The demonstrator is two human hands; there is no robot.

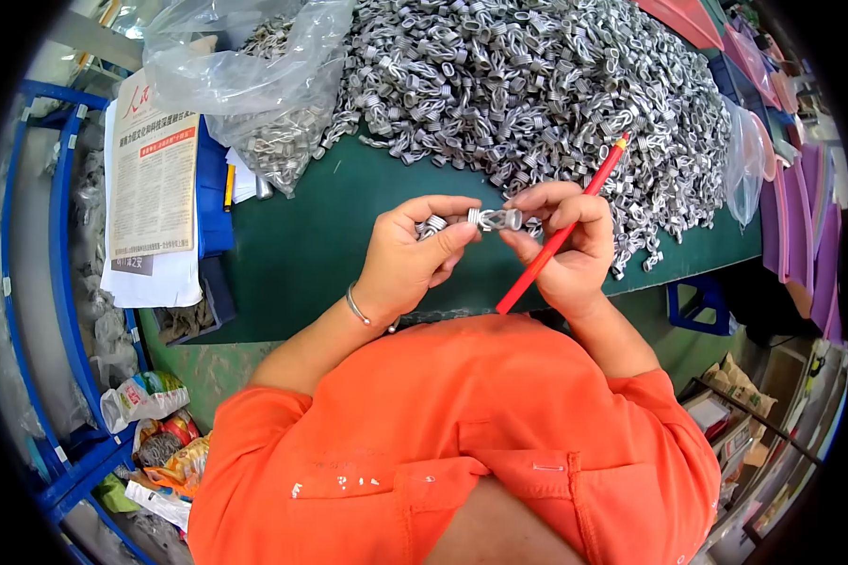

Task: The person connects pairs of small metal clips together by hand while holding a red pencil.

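So, room: blue rack (61,254) past the left edge of the green table (306,247), purple sheets (799,221) past the right.
Table: metal pile (518,85) heaped along the far edge toward the right corner; clear bag (254,89) far left.
Left hand (396,252): pinched on a metal piece (490,219), near the middle of the near edge.
Right hand (577,252): curled round a red pencil (548,247), at the piece's other end.
Metal piece: getting checked, I reckon; next move needs a steady pinch.
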